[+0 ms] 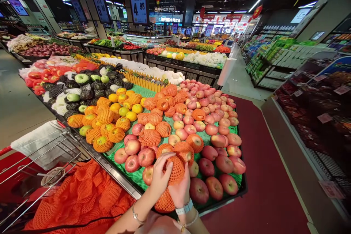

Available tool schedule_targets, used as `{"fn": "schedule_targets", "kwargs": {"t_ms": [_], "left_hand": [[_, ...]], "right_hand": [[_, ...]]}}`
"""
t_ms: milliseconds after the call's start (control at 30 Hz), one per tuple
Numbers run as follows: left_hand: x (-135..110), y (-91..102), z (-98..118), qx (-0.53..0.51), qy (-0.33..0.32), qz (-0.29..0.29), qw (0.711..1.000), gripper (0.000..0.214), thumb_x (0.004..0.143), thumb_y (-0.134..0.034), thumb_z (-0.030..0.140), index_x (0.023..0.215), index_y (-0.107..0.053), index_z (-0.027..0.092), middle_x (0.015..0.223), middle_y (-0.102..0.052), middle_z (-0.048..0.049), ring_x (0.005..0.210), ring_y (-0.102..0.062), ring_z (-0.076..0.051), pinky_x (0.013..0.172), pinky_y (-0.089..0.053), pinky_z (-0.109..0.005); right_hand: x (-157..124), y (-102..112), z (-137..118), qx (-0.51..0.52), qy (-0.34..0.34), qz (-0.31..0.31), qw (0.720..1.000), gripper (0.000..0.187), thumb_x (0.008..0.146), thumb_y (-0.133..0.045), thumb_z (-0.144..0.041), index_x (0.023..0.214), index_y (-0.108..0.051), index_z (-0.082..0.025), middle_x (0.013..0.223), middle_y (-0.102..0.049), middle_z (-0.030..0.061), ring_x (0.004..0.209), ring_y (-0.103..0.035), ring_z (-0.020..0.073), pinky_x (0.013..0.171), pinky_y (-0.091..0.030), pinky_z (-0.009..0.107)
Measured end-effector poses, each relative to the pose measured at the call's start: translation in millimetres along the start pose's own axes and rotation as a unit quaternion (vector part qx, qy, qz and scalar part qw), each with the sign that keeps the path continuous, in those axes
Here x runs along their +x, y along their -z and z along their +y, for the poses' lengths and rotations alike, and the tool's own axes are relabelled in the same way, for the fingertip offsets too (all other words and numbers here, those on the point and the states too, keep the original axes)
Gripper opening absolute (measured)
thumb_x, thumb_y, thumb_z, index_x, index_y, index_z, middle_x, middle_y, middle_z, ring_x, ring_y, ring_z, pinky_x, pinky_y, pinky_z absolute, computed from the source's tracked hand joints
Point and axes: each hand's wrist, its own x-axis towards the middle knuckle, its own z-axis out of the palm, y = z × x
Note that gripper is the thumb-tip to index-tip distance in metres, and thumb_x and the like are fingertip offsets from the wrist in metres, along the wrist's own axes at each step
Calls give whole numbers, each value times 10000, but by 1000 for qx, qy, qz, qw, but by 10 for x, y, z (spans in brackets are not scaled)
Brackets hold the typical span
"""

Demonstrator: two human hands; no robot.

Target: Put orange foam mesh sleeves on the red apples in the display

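My forearms rise from the bottom edge of the view, a thin bracelet [134, 214] on the left wrist and a white band [184, 207] on the right. Between my hands sits a foam-netted fruit [175, 170], its orange mesh so thick that I can't make out what fruit is inside. Below it hangs a lump of the same orange netting [164, 202], partly behind my right hand; I can't tell whether it belongs to this sleeve or is a separate piece.

My left hand [160, 173] wraps the fruit from the left, its fingers [168, 158] curled over the top. My right hand [181, 190] presses against the fruit's lower right, its fingers closed up along that side.

Just beyond the fruit, red apples [145, 157] lie on a green mat [138, 175] in a metal-edged display tray [115, 177]. To the fruit's left, a red shopping cart [41, 175] holds a heap of loose orange netting [82, 197] and a white plastic bag [35, 146]. To its right runs a red carpet [260, 175].
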Motion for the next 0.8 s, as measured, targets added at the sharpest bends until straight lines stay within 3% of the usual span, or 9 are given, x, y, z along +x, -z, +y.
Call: {"fn": "schedule_targets", "kwargs": {"t_ms": [100, 200, 267, 367, 433, 500, 667, 800], "left_hand": [[20, 21, -13, -45, 46, 15, 998, 289, 945, -519, 350, 1128, -699, 218, 1233, -679, -102, 1193, -592, -244, 1113, -397, -461], [9, -52, -48, -153, 121, 90, 977, 309, 872, -614, 412, 1093, -702, 215, 1228, -675, -88, 1224, -574, -257, 1168, -333, -475], [-5, -142, -77, -286, 211, 146, 923, 384, 820, -657, 450, 1119, -680, 211, 1203, -693, -82, 1219, -590, -266, 1168, -344, -483], [-29, -269, -120, -477, 315, 197, 796, 374, 788, -669, 433, 1067, -694, 186, 1160, -727, -82, 1185, -632, -274, 1114, -437, -454], [-50, -323, -156, -533, 355, 229, 733, 294, 777, -675, 389, 982, -721, 183, 1085, -759, -66, 1111, -678, -264, 1059, -501, -415], [-78, -354, -205, -545, 381, 249, 704, 224, 779, -674, 363, 924, -740, 206, 1014, -780, -36, 1036, -714, -242, 1007, -544, -366], [-140, -383, -338, -563, 373, 222, 704, 183, 787, -666, 425, 854, -775, 294, 988, -790, 19, 1034, -731, -229, 948, -593, -327], [-135, -367, -394, -551, 320, 167, 753, 299, 826, -597, 551, 927, -772, 330, 1102, -767, 28, 1172, -671, -250, 1059, -530, -398]], "right_hand": [[-5, -44, -25, 91, -108, 16, 990, 401, 782, -613, -529, 1021, -750, -238, 1186, -730, 50, 1110, -684, 215, 1020, -521, 395], [20, -35, -61, 30, -47, 33, 998, 391, 797, -600, -526, 1041, -733, -251, 1230, -709, 49, 1157, -657, 222, 1047, -500, 419], [28, -24, -114, -93, 66, 45, 992, 385, 834, -589, -505, 1089, -717, -245, 1282, -678, 59, 1206, -621, 230, 1076, -471, 436], [11, -52, -225, -316, 211, -12, 925, 330, 880, -575, -441, 1024, -754, -204, 1240, -695, 103, 1193, -616, 255, 1112, -427, 449], [-8, -95, -283, -392, 240, -63, 886, 298, 904, -553, -405, 984, -770, -217, 1203, -713, 112, 1185, -622, 266, 1112, -424, 465], [-17, -132, -304, -395, 240, -74, 884, 289, 916, -550, -390, 1079, -741, -246, 1210, -713, 106, 1199, -622, 266, 1103, -435, 479], [21, -106, -247, -338, 219, -51, 914, 497, 914, -584, -391, 1374, -525, -215, 1158, -735, 121, 1172, -654, 251, 1087, -459, 490], [27, -39, -200, -354, 241, -33, 903, 467, 934, -540, -367, 1362, -540, -181, 1144, -740, 118, 1149, -672, 228, 1068, -489, 437]]}}
